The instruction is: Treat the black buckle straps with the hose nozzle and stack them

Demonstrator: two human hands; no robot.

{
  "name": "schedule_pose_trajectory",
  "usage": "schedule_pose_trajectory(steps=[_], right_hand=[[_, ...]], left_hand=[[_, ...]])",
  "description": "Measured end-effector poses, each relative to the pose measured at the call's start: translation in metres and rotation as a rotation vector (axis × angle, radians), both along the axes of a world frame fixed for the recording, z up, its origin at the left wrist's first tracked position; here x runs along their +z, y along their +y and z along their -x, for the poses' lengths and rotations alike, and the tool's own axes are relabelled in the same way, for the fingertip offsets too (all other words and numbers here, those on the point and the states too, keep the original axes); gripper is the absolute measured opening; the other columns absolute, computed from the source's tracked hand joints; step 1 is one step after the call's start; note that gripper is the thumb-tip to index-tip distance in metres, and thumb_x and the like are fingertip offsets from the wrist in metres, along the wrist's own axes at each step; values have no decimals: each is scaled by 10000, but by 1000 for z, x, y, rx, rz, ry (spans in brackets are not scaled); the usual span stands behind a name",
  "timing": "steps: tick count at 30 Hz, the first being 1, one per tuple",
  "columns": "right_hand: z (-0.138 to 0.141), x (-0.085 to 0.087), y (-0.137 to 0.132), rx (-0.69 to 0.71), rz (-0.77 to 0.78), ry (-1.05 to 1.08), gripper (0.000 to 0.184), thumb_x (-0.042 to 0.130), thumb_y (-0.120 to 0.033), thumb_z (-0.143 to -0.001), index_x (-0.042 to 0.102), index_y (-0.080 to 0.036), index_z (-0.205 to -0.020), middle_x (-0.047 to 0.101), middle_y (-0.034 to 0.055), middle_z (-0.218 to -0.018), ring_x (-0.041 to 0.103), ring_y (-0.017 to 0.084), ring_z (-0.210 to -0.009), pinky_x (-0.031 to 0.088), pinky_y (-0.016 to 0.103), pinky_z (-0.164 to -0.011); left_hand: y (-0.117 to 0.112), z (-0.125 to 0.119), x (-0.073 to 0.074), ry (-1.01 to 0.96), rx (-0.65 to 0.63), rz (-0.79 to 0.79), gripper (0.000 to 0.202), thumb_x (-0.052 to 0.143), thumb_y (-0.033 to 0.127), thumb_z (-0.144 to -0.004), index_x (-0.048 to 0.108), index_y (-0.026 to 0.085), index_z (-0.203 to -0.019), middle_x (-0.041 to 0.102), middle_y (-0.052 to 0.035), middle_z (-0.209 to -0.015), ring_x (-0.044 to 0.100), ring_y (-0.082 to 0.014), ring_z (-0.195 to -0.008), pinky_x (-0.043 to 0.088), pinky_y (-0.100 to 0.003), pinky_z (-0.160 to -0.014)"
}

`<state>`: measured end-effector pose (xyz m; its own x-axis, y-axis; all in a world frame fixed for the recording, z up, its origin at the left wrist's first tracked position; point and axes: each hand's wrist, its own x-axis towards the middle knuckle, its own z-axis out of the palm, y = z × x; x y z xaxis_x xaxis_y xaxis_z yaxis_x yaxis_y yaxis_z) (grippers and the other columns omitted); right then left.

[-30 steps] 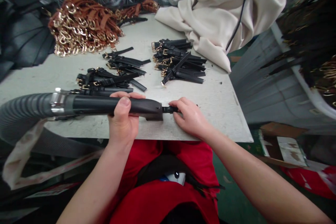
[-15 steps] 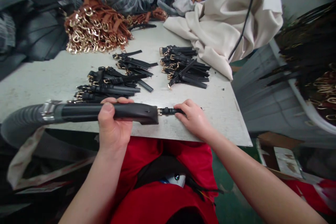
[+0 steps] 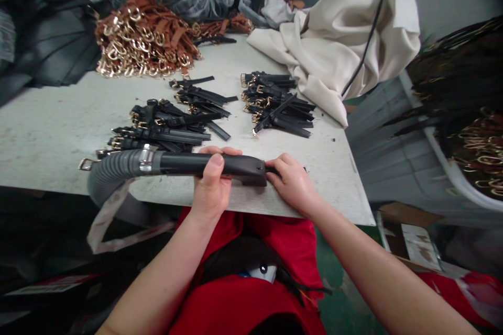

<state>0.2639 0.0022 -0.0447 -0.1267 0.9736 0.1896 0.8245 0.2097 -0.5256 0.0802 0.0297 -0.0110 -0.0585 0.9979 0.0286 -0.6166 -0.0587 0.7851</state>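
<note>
My left hand (image 3: 212,186) is wrapped round a black nozzle (image 3: 188,164) on a grey ribbed hose (image 3: 113,170), held level over the near edge of the grey table (image 3: 47,136). The nozzle's tip meets my right hand (image 3: 293,184), which is closed on a black strap (image 3: 275,170) pressed flat on the table. Most of that strap is hidden under the fingers and the nozzle. Two piles of black straps with gold buckles lie just beyond, one on the left (image 3: 165,128) and one on the right (image 3: 275,104).
A heap of brown straps with gold buckles (image 3: 145,36) sits at the far left of the table. Cream cloth (image 3: 338,42) with a black cable across it covers the far right corner. Grey bins (image 3: 451,131) stand to the right, and a red garment (image 3: 243,282) lies in my lap.
The nozzle has slid right along the strap until its tip touches my right hand, covering the strap length that showed before. My right hand stayed in place.
</note>
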Motion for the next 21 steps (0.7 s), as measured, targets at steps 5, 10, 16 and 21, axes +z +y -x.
schedule_pose_trajectory(steps=[5,10,16,21], right_hand=[[2,0,0,-11,18,-10,183,564,-185,-875,665,-185,-1027,604,89,-940,603,247,-918,488,394,-825],[1,-2,1,-10,18,-16,186,566,-182,-876,662,-192,-1035,605,82,-950,603,241,-928,487,390,-841],[0,-7,0,-25,9,-31,197,548,-195,-881,662,-195,-1042,606,89,-964,598,241,-919,490,395,-840],[-14,-13,14,0,-38,-63,219,545,-190,-880,653,-203,-1070,614,91,-987,599,241,-944,489,397,-864]], left_hand=[[0,21,2,45,34,-17,244,782,329,-650,591,236,-771,678,38,-697,675,-166,-768,555,-308,-795],[-1,13,5,15,105,48,251,770,324,-626,572,236,-752,679,46,-677,670,-157,-731,551,-300,-768],[2,6,9,8,-9,103,331,787,332,-599,527,229,-776,688,35,-673,667,-167,-729,532,-305,-738],[-1,64,23,-4,271,118,271,771,255,-582,570,210,-757,685,65,-654,655,-152,-722,543,-340,-820]])
